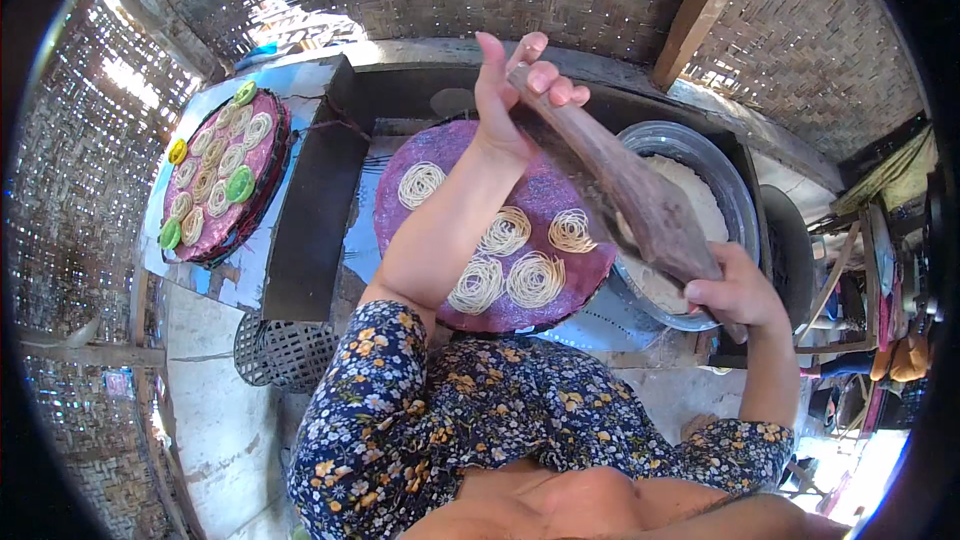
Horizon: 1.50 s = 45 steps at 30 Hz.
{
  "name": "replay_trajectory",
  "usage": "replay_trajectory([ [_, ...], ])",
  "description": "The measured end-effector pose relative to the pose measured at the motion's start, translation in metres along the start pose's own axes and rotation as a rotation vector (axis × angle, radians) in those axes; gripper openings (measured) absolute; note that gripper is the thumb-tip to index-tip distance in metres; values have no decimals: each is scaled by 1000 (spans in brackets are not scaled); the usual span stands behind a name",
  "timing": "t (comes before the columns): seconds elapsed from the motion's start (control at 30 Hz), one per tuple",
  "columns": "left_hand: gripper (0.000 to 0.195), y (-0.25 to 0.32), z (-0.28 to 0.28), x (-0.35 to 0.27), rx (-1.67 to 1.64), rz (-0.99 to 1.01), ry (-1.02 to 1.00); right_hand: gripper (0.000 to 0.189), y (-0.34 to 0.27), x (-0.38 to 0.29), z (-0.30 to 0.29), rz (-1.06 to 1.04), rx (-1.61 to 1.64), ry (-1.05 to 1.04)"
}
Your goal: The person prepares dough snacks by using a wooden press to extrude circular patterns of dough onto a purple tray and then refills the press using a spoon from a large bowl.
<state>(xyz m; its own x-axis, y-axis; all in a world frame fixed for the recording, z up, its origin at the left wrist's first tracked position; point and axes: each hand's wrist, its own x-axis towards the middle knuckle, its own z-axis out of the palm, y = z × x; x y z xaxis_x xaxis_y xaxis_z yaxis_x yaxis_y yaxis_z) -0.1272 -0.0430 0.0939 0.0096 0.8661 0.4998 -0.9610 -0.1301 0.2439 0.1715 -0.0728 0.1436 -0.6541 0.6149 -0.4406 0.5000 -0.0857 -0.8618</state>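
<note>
A long, dark two-part wooden hand press [637, 202] slants over the table between my hands. The fingers of my left hand [525, 82] curl over its upper left end, the thumb raised. My right hand [739, 289] grips its lower right end. Under the press and my left forearm lies a round tray covered in purple cloth [412, 135]. Several flat coils of pale dough strands, one a coil [535, 280] near the front, rest on it. At the right, partly hidden by the press, a large metal basin [742, 210] holds a pale doughy or floury mass [690, 180].
A second round tray [259, 101] at the left bears several coils and small green and yellow molds. A dark raised board [304, 225] stands between the trays. A woven basket [281, 352] is below it. A dark pan [784, 255] sits right of the basin.
</note>
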Motion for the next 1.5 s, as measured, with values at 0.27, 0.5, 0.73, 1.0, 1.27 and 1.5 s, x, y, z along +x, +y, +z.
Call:
replay_trajectory([
  [0.27, 54, 33, 6, 26, -23, 14, -228, 58, -31, 14, 8, -111, -151, 137],
  [0.5, 53, 36, 15, -4, 76, -21, -221, 59, -21, 6, 15, -68, -91, 5],
  [0.73, 60, -12, 8, -16, -27, -146, -37, 57, 11, -15, 9, -25, -2, 42],
  [1.0, 45, -72, -18, -50, 1073, -867, 173, 61, 31, -5, 4, -137, -84, 132],
  [1.27, 49, -75, -60, -56, 824, -1116, 111, 62, 38, 5, -1, -94, -54, 220],
  [1.5, 57, -59, -62, -64, 1999, -867, -214, 51, 41, 9, -8, -122, 145, 275],
])
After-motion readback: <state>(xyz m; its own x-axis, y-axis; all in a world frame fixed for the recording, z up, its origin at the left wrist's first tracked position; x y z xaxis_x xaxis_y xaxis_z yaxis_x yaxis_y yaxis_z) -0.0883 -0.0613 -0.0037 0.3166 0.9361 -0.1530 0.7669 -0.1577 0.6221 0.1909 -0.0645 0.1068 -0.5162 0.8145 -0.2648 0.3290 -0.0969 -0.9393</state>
